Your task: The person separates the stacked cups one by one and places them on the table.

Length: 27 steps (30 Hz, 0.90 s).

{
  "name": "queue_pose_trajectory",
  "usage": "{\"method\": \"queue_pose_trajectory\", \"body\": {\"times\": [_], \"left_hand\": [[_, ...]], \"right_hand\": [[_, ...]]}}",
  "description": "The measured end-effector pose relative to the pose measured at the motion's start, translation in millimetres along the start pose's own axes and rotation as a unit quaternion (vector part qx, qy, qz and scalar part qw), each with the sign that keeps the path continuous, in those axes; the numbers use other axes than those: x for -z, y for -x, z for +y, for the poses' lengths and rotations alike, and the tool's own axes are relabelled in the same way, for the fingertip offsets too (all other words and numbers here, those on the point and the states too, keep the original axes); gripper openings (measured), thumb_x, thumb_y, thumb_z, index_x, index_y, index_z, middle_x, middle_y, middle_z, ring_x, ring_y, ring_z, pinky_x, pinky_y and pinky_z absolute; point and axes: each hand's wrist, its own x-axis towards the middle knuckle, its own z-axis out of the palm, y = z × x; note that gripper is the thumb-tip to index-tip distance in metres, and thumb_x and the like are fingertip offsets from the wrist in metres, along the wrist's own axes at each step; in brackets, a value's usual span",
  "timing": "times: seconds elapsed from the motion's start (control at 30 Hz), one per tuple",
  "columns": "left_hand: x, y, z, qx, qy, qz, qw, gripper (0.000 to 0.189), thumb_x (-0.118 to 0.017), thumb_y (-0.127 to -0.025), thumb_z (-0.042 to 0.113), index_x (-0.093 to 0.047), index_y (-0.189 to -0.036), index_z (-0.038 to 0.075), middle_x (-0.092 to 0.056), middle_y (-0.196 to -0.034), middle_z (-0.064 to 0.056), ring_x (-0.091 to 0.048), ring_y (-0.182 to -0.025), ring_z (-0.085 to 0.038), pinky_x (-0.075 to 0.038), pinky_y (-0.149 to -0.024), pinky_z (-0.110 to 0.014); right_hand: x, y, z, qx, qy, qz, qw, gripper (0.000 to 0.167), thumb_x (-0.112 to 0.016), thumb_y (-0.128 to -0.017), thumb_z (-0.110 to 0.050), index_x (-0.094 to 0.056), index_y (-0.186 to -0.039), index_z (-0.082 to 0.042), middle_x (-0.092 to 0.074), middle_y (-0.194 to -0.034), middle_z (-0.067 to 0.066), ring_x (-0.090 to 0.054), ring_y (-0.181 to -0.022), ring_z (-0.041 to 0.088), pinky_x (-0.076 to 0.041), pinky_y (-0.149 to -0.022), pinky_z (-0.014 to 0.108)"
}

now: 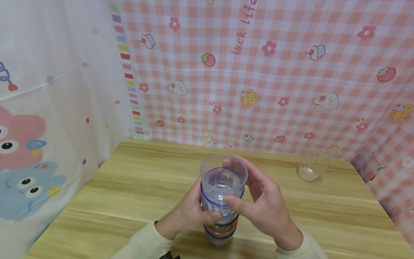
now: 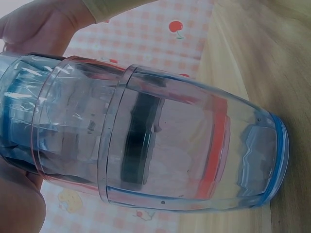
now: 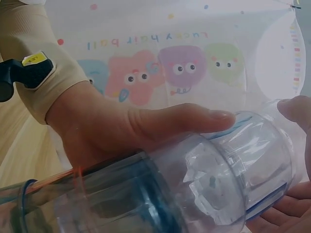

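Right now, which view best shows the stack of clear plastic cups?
Left wrist view: the stack crosses it side-on, base included, top cropped. Head looks down into the open top; right wrist shows its upper part, base cropped.

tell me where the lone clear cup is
In the head view, the clear round cup stands at right rear on the wood-grain table, near the pink checked cloth, right of the transparent cup stack.

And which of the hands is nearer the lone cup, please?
Right: the right hand, at the cup stack, is left of the lone cup; the left hand is farther left.
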Motion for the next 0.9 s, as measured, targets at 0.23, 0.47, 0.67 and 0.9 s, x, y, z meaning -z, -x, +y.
{"method": "queue_pose_trajectory", "body": {"times": [0.23,0.47,0.67,0.9], "left_hand": [[-0.3,-0.1,0.6,0.007,0.004,0.0,1.0,0.09,-0.076,-0.096,0.058,-0.034,-0.158,0.007,-0.059,-0.142,-0.027,-0.062,-0.13,-0.019,-0.051,-0.117,-0.039],[-1.4,-1.5,0.1,-0.012,-0.002,0.003,0.9999,0.093,-0.074,-0.096,0.06,-0.033,-0.159,0.004,-0.06,-0.14,-0.029,-0.062,-0.129,-0.018,-0.051,-0.116,-0.038],[-1.4,0.4,0.4,-0.014,-0.012,0.008,0.9998,0.093,-0.074,-0.097,0.06,-0.034,-0.157,0.003,-0.06,-0.139,-0.033,-0.063,-0.128,-0.017,-0.052,-0.115,-0.038],[-0.9,1.5,-0.8,-0.013,-0.018,0.01,0.9997,0.093,-0.074,-0.097,0.06,-0.033,-0.158,0.004,-0.058,-0.141,-0.034,-0.061,-0.13,-0.016,-0.051,-0.116,-0.038]], "right_hand": [[0.2,-5.5,-9.2,0.012,-0.006,0.002,0.9999,0.082,-0.078,-0.078,0.026,-0.047,-0.152,0.013,-0.065,-0.142,0.029,-0.063,-0.138,0.02,-0.049,-0.119,0.026],[3.3,-13.7,-17.8,0.055,-0.019,0.004,0.9983,0.086,-0.078,-0.075,0.028,-0.044,-0.153,0.016,-0.065,-0.144,0.024,-0.063,-0.139,0.024,-0.048,-0.121,0.031],[6.7,-22.8,-25.5,0.093,-0.035,0.011,0.995,0.084,-0.078,-0.076,0.026,-0.043,-0.152,0.019,-0.066,-0.144,0.023,-0.066,-0.134,0.026,-0.052,-0.118,0.036],[11.4,-25.3,-31.5,0.102,-0.038,0.019,0.9939,0.08,-0.081,-0.08,0.021,-0.045,-0.152,0.017,-0.067,-0.144,0.023,-0.067,-0.131,0.026,-0.053,-0.117,0.035]]}}
